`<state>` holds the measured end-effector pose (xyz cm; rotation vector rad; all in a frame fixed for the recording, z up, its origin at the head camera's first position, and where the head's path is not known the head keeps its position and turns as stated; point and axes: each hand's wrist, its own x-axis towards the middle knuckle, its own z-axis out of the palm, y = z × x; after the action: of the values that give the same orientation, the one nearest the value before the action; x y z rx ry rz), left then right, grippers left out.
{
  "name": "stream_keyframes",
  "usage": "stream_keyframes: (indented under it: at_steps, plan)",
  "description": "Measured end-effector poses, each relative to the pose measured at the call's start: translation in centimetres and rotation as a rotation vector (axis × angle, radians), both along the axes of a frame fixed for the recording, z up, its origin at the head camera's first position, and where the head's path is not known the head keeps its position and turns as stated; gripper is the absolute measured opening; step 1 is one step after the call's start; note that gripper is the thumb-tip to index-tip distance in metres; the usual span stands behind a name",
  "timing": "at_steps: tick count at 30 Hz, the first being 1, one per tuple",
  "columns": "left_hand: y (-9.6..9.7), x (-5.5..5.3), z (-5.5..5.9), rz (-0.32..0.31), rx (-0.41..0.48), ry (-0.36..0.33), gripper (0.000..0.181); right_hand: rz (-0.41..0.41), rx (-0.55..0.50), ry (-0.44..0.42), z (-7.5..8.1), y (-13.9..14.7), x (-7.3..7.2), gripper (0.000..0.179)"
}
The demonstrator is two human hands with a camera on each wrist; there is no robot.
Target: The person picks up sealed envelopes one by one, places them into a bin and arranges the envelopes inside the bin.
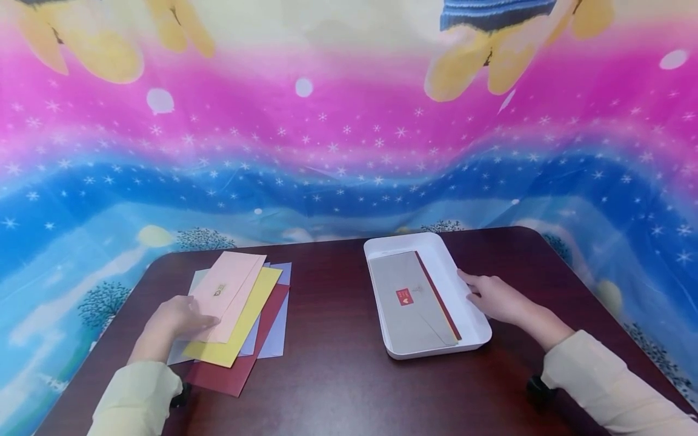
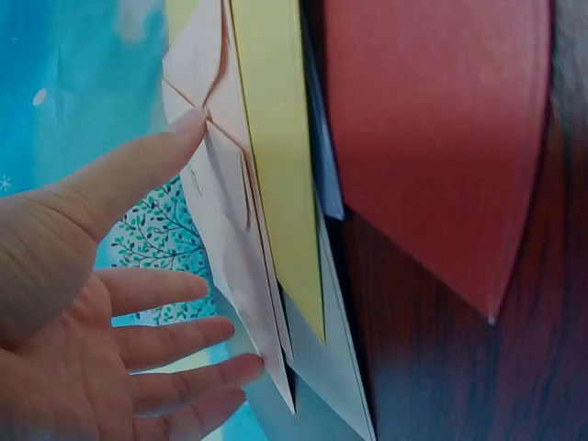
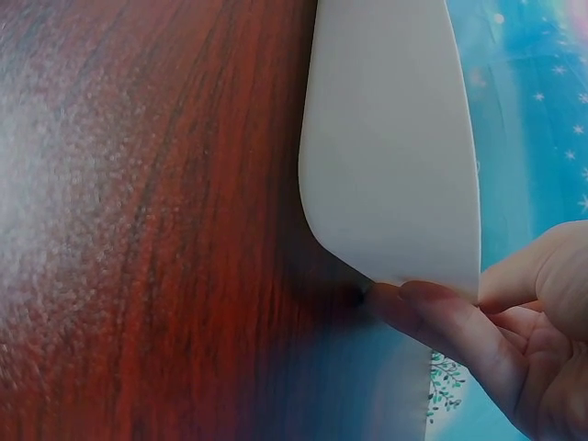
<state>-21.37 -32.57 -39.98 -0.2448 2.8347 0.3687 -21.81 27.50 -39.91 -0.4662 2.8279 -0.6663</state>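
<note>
At the left of the table, a pink envelope [image 1: 229,293] tops a loose pile. Under it show a yellow envelope [image 1: 248,324], a dark red envelope [image 1: 262,345] and pale blue ones. My left hand [image 1: 177,318] is at the pink envelope's near left side, the thumb [image 2: 188,129] at its flap and the other fingers spread along the edge. On the right, my right hand [image 1: 493,297] pinches the side wall of a white tray [image 1: 449,266], fingertips low on its outer face. Inside the tray lies a grey envelope [image 1: 406,290] with a red heart sticker, over a dark red one.
The dark wooden table [image 1: 327,315] has rounded far corners. Behind it and along both sides hangs a printed cloth [image 1: 327,139] in pink and blue, with snowflakes and trees.
</note>
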Motion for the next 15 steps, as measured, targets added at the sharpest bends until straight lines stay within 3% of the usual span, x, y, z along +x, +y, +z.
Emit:
stream_keyframes:
  at_steps: [3,7,15]
  plan:
    - [0.03,0.05,-0.06,-0.039,-0.038,-0.01,0.087,0.002,0.004,0.0,-0.01,-0.01,-0.01,0.059]
    - [0.03,0.06,-0.09,-0.039,-0.037,-0.019,0.085,0.006,0.007,0.006,-0.04,-0.01,-0.03,0.059]
    - [-0.62,0.06,-0.55,-0.018,0.014,-0.066,0.099,0.005,0.002,0.005,0.01,0.06,0.06,0.059]
